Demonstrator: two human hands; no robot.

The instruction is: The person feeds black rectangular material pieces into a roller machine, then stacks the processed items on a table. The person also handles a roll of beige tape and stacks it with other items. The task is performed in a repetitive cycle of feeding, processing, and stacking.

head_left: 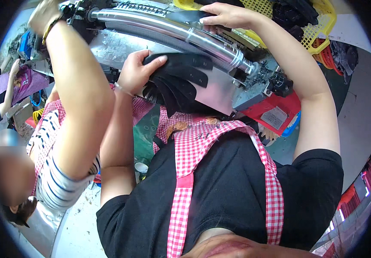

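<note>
1. Left hand (136, 74): mostly closed. Thumb lies across the top of a fanned stack of black strips (179, 84); the fingers underneath are hidden by the stack.
2. Stack position: in front of the metal roller (172, 30), on the wearer's side, strips spread like a fan, free ends pointing right and downward. Small holes visible near the ends of the upper strips.
3. Right hand (233, 17): partly closed, palm down, at the far side of the roller. Thumb and fingers hold a single dark strip (189, 16), which points left above the roller.
4. Nearby: yellow basket (328, 26) containing dark pieces, beyond the right forearm; a co-worker's hand (43, 18) near the roller's left end.
</note>
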